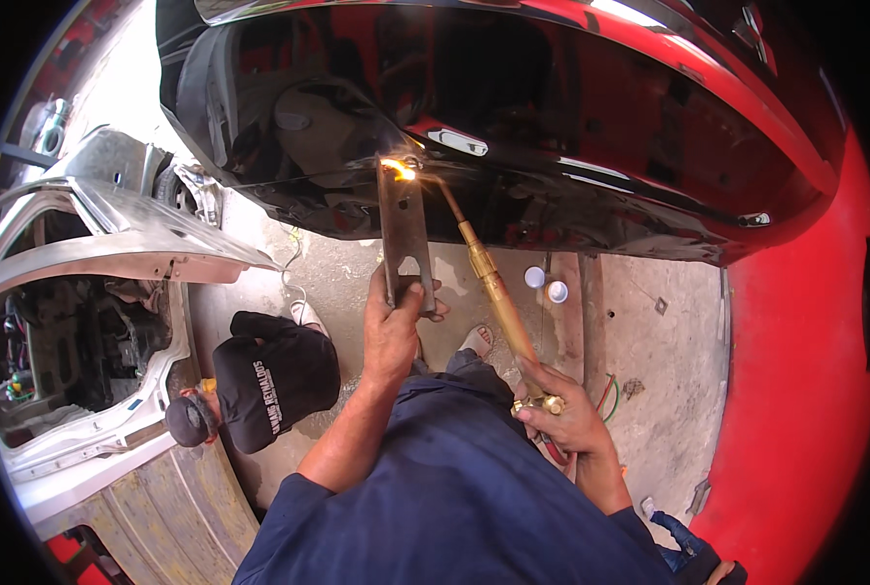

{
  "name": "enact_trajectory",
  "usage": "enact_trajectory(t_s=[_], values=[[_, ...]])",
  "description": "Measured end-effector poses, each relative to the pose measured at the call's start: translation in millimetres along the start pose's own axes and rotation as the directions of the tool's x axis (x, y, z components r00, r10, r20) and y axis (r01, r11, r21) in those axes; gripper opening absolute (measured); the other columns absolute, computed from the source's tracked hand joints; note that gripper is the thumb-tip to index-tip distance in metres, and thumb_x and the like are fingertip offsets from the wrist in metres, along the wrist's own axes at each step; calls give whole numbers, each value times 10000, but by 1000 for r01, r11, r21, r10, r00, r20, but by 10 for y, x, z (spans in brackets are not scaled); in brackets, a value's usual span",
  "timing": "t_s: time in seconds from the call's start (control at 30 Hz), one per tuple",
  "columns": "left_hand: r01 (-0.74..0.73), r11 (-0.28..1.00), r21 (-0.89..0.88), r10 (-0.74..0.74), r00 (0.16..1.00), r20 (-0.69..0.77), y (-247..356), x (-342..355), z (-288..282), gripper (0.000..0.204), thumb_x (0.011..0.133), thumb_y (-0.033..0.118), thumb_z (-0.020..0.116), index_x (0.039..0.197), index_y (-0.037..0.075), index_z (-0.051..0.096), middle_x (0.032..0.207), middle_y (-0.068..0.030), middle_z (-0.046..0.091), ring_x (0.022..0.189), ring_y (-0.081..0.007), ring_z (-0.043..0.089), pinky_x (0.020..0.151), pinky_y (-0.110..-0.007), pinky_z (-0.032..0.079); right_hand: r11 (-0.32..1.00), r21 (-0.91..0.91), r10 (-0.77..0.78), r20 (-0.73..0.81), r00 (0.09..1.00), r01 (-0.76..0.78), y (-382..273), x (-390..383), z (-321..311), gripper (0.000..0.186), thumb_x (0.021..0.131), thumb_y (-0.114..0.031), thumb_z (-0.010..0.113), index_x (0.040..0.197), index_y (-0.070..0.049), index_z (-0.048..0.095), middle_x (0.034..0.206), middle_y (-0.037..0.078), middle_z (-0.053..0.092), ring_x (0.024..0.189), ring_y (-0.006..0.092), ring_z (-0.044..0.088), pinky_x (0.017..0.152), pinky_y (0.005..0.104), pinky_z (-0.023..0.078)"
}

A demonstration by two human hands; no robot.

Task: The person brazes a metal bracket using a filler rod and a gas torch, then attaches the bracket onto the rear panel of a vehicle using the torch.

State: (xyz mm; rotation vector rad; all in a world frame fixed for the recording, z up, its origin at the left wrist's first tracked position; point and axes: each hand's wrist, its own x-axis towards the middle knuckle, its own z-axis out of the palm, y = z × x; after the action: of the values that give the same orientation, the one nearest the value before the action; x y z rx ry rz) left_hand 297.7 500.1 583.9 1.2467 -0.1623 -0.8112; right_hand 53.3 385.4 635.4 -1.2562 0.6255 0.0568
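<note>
My left hand point(393, 327) grips the lower end of a flat dark metal bar point(404, 226), held upright against the lower edge of a red car body panel point(591, 117). My right hand point(561, 409) holds a brass gas torch point(493, 283) by its valve end. The torch slants up and to the left. Its tip burns with a bright orange flame point(399, 169) right at the top of the bar, where the bar meets the panel edge.
A person in a black shirt and cap point(259, 385) crouches at lower left beside a stripped silver car shell point(94, 253). Two small white caps point(546, 284) lie on the concrete floor. Red and green hoses point(608, 395) trail near my right hand. A curved red panel point(805, 390) fills the right side.
</note>
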Motion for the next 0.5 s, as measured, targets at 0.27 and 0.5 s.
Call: enact_trajectory(t_s=[0.27, 0.5], values=[[-16, 1000, -9, 16, 1000, -3, -11, -11, 5, 368, 1025, 51, 481, 1374, -23, 391, 1094, -207, 637, 813, -248, 694, 746, -368, 552, 1000, 2, -28, -30, 999, 28, -32, 45, 46, 698, 872, -6, 734, 1507, -57, 450, 1108, 69, 584, 695, 104, 608, 568, 242, 522], [3, 1000, 7, -3, 1000, -6, 19, -21, 17, 398, 1025, 67, 494, 1398, -14, 383, 1093, -195, 639, 817, -237, 693, 746, -361, 548, 997, -78, -22, -37, 999, 19, -76, 82, 80, 679, 875, 2, 729, 1491, 4, 444, 1160, 67, 557, 712, 87, 608, 576, 225, 522]])
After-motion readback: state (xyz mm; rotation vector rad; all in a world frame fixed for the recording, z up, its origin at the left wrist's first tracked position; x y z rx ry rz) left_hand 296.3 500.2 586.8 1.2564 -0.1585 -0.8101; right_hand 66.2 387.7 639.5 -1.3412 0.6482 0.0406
